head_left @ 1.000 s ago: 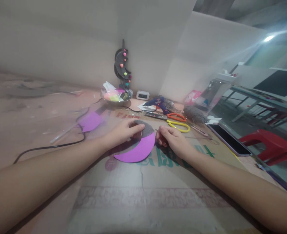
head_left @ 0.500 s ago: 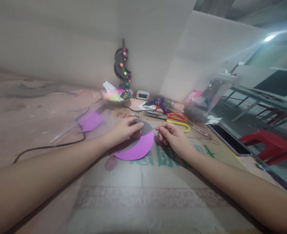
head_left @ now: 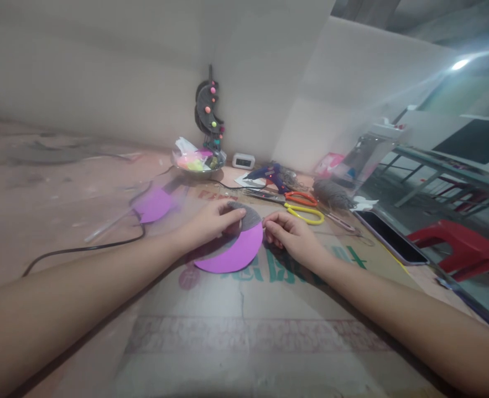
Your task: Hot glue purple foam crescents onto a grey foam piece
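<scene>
A crescent (head_left: 233, 255) lies tilted above the cardboard, bright purple on its lower part, with grey yarn (head_left: 250, 214) covering its upper end. My left hand (head_left: 219, 221) is closed on the crescent, its thumb lying over the grey part. Close to the crescent's right edge, my right hand (head_left: 288, 232) is closed in a pinch with curled fingers. A thin strand of grey yarn seems to run at its fingertips, mostly hidden by them.
Behind my hands lie yellow-handled scissors (head_left: 305, 214), orange-handled scissors (head_left: 300, 198), a blue glue gun (head_left: 269, 176) and a grey yarn ball (head_left: 333, 192). A phone (head_left: 391, 237) rests at right. On the left are a purple piece (head_left: 156, 205) and a black cable (head_left: 82, 249).
My right hand has moved slightly left, nearer the crescent's edge; the short strand between them now shows less. My left hand and the crescent have hardly moved.
</scene>
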